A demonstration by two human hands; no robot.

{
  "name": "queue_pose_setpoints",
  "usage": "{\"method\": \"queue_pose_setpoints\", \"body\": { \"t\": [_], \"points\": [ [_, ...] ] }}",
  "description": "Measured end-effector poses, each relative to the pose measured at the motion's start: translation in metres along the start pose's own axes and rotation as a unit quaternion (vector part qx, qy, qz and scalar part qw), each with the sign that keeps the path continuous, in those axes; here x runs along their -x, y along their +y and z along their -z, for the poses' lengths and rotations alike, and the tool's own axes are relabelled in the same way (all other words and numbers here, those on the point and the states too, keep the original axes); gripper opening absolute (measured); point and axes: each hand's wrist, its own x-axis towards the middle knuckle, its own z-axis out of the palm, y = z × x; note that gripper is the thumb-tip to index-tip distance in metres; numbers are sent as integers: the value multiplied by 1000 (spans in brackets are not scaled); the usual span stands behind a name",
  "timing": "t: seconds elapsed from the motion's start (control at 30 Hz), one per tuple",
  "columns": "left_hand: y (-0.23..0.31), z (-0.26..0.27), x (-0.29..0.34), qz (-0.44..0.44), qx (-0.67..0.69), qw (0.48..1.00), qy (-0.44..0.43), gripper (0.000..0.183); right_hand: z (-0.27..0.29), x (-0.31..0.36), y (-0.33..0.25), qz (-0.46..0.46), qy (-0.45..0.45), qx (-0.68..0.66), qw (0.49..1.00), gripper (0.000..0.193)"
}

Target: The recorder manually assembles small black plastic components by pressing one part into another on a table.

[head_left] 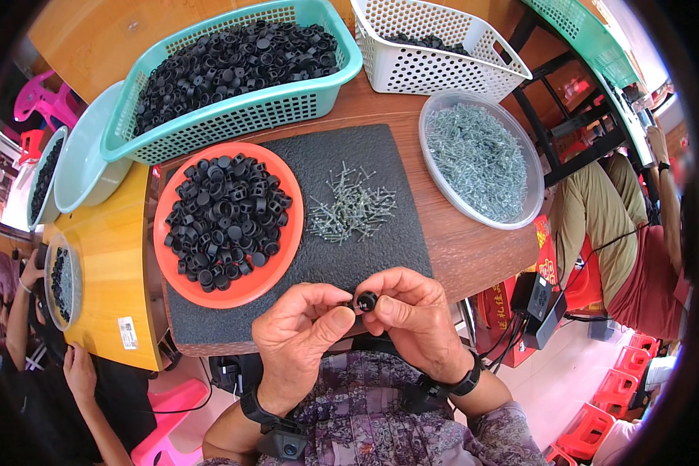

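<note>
My hands meet at the front edge of the dark mat. Between thumb and index finger, my right hand [415,314] pinches a small round black plastic cap [366,300], its hollow side partly showing. My left hand [301,338] is closed in a pinch right beside the cap; a tiny dark piece shows at its fingertips, too small to name. Beyond my left hand stands an orange-red bowl [163,252] heaped with black plastic caps [229,217]. On the dark mat [384,151] lies a loose pile of silver screws [352,206].
A teal basket [237,116] full of black parts and a white basket [443,74] stand at the back. A clear tub [534,186] of screws sits at the right. Other people work at both sides. A black power adapter [530,295] with cables hangs by the table's right edge.
</note>
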Motion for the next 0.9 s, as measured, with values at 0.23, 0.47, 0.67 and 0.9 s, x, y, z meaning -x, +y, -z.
{"method": "queue_pose_setpoints", "body": {
  "t": [0.23,0.47,0.67,0.9],
  "points": [
    [3,-5,0,-23,-24,999,4,15,1,0,2,-1,-4,2,1000,23],
    [0,-4,-1,-62,-110,992,19,14,-1,0,3,10,10,18,1000,23],
    [-4,-1,0,-66,-140,988,19,19,-1,-1,6,22,13,37,999,22],
    [-8,2,-2,-66,-156,986,12,21,-7,2,9,64,39,71,995,22]
  ]
}}
